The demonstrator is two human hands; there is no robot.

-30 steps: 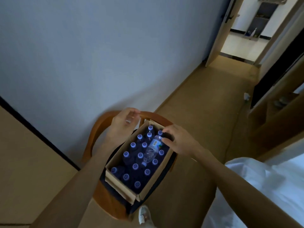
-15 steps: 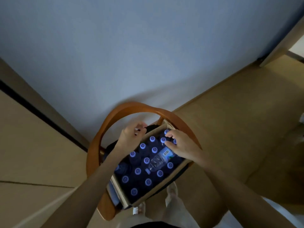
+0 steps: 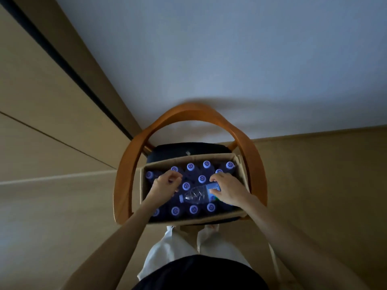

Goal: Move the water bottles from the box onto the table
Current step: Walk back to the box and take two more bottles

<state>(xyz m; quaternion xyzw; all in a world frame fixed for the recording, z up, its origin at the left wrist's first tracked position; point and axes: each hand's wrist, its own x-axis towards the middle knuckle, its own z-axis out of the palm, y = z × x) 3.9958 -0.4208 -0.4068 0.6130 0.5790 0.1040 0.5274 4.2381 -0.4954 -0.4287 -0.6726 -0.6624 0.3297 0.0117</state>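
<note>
I am looking straight down at an open cardboard box (image 3: pixel 143 185) that sits on the dark seat cushion (image 3: pixel 188 150) of a wooden chair (image 3: pixel 125 168) with a curved back rail, placed against a pale wall (image 3: pixel 209 59). The box is filled with upright water bottles (image 3: pixel 190 166) whose blue caps face up in rows. One clear bottle (image 3: pixel 196 194) lies on its side on top of the upright ones, cap end pointing to my left, blue label end to my right. My right hand (image 3: pixel 229 191) rests on the label end of this lying bottle; the fingers are curled over it and the thumb touches its near side, so the hand is grasping the bottle. My left hand (image 3: pixel 166 184) is inside the box at the left, over the upright caps, fingers bent inward in a loose clench; I cannot tell whether they enclose a cap or a bottle neck. Both forearms reach in from the near edge. Below the box I see my light trousers (image 3: pixel 178 243) and a dark top (image 3: pixel 199 273). All bottles in view are in the box.
</note>
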